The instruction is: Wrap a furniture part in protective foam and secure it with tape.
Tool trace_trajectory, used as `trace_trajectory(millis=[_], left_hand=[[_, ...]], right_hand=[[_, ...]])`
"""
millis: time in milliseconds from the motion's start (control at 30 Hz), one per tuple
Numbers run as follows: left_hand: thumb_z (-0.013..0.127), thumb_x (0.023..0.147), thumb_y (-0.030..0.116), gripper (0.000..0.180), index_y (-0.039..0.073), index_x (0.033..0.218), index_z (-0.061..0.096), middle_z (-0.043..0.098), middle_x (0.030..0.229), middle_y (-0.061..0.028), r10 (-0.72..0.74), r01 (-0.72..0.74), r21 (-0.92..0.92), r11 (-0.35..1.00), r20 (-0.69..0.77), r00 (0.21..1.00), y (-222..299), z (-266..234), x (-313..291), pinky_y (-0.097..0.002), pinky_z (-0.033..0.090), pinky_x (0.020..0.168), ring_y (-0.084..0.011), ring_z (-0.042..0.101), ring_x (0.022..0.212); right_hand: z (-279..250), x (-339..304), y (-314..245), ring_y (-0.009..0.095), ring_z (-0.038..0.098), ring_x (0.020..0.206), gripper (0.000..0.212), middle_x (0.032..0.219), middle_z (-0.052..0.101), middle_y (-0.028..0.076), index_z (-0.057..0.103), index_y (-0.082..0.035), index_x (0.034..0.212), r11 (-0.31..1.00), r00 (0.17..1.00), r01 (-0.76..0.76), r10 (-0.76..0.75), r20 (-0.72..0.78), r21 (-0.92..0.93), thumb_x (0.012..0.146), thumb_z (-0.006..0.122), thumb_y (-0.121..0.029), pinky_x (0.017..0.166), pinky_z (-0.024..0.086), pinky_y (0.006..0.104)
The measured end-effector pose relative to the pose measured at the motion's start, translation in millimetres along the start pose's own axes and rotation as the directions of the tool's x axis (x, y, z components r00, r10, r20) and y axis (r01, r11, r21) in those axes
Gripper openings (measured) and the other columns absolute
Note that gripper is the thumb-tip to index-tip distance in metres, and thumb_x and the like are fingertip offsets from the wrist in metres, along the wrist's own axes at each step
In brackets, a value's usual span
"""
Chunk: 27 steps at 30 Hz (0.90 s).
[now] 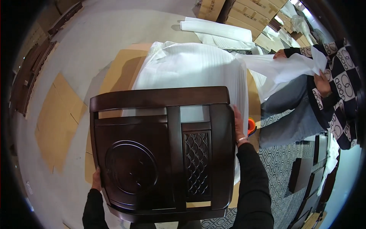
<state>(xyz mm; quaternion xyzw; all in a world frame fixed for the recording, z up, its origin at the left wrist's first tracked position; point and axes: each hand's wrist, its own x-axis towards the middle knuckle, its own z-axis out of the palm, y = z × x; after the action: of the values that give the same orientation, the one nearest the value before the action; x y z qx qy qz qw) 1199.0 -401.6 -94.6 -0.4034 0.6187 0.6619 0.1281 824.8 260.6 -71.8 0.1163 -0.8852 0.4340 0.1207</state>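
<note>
1. In the head view, the room has a pale floor point(103, 42) with stacked cardboard boxes point(248, 17) at the far side and patterned carpet point(278, 171) to the right.
2. A white foam sheet point(190, 63) lies over brown cardboard point(120, 70), likely to cushion polished surfaces.
3. The dark carved wooden panel point(174, 152) is in front of the person, overlapping the foam's near part; whether it rests there or hangs clear, I cannot tell.
4. The left hand point(97, 179) has its grip clamped on the panel's left edge, low down; the right hand point(238, 122) is clamped on the right edge, higher up. Gripping opposite sides presumably balances a broad, heavy piece.
5. An orange ring-shaped object point(251, 126) sits just beside the right hand.
6. At right, a co-worker point(341, 87) holds white wrapping point(286, 68) in both hands, seemingly keeping it spread.
</note>
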Motion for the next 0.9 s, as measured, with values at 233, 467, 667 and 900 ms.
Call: trace_trajectory(millis=[233,467,667,900], left_hand=[[0.048,0.088,0.066,0.086,-0.005,0.137,0.039,0.048,0.135,-0.0201,-0.044,0.048,0.07,0.996,-0.06,0.997,15.4,6.4,-5.2,-0.0417,0.039,0.104,-0.0324,0.048,0.123],[0.038,0.093,0.064,0.083,-0.002,0.143,0.034,0.045,0.139,-0.0162,0.018,-0.027,-0.057,0.998,-0.14,0.99,46.4,-15.1,-91.6,-0.0403,0.037,0.105,-0.0301,0.047,0.124],[0.033,0.096,0.061,0.078,0.0,0.143,0.034,0.043,0.142,-0.0136,-0.006,-0.043,-0.189,0.981,-0.252,0.968,46.1,-117.5,-187.5,-0.0399,0.036,0.107,-0.0296,0.044,0.127],[0.034,0.097,0.057,0.072,-0.001,0.14,0.039,0.046,0.14,-0.013,-0.124,0.021,-0.262,0.965,-0.385,0.914,31.4,-212.2,-228.5,-0.0346,0.036,0.106,-0.0266,0.047,0.123]], right_hand=[[-25.4,-60.6,-87.1,0.029,0.064,0.095,0.059,0.099,0.068,0.017,0.063,0.006,0.107,0.65,0.664,-0.746,0.71,0.232,0.147,0.086,0.061,-0.049,0.084,0.048,0.0348],[-21.8,-86.4,-170.7,0.025,0.067,0.084,0.072,0.09,0.068,0.02,0.065,0.009,0.099,0.633,0.644,-0.765,0.755,0.123,0.121,0.073,0.071,-0.057,0.073,0.051,0.0356],[30.0,-139.3,-232.1,0.029,0.066,0.079,0.072,0.081,0.067,0.018,0.065,0.007,0.091,0.592,0.58,-0.806,0.79,0.201,-0.003,0.072,0.067,-0.063,0.071,0.05,0.0393],[116.5,-151.5,-283.6,0.035,0.065,0.084,0.075,0.083,0.066,0.021,0.065,0.005,0.093,0.612,0.528,-0.782,0.752,0.394,-0.121,0.077,0.058,-0.068,0.075,0.048,0.0416]])
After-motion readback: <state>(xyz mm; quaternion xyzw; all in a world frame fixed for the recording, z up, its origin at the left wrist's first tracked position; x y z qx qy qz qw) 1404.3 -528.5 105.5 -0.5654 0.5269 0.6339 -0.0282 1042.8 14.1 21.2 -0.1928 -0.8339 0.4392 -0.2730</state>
